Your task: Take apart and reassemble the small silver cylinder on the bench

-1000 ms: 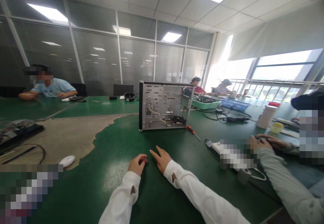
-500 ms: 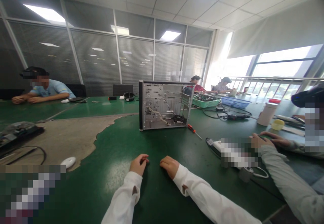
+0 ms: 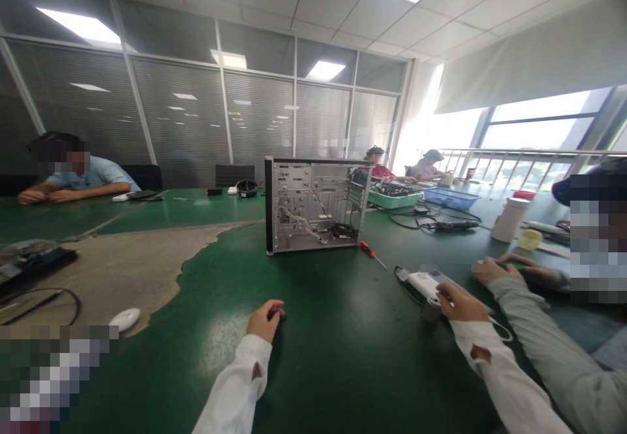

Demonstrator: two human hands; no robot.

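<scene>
My left hand (image 3: pixel 265 320) rests on the green tabletop (image 3: pixel 323 342), its fingers loosely curled, thumb apart and nothing in it. To the right, my right hand (image 3: pixel 460 302) reaches over a white device (image 3: pixel 424 282) with a dark cord. Its bent fingers are at the device's near end; whether they touch it I cannot tell. A small grey item (image 3: pixel 431 311) lies just below those fingers. Farther back stands an open computer case (image 3: pixel 313 205), with metal bays and loose cables inside. A screwdriver (image 3: pixel 368 250) with an orange and black handle lies beside the case.
At right, a co-worker's sleeve (image 3: pixel 529 316) comes close to my right arm. A white bottle (image 3: pixel 509 219) with a red lid stands beyond. Green (image 3: pixel 396 199) and blue (image 3: pixel 450 197) baskets are farther back. A white oval object (image 3: pixel 125 319) lies left, near a torn surface patch (image 3: pixel 132 257).
My right hand has swung from the middle of the table to the right, over the white device. My left hand has stayed in place. The view has shifted slightly.
</scene>
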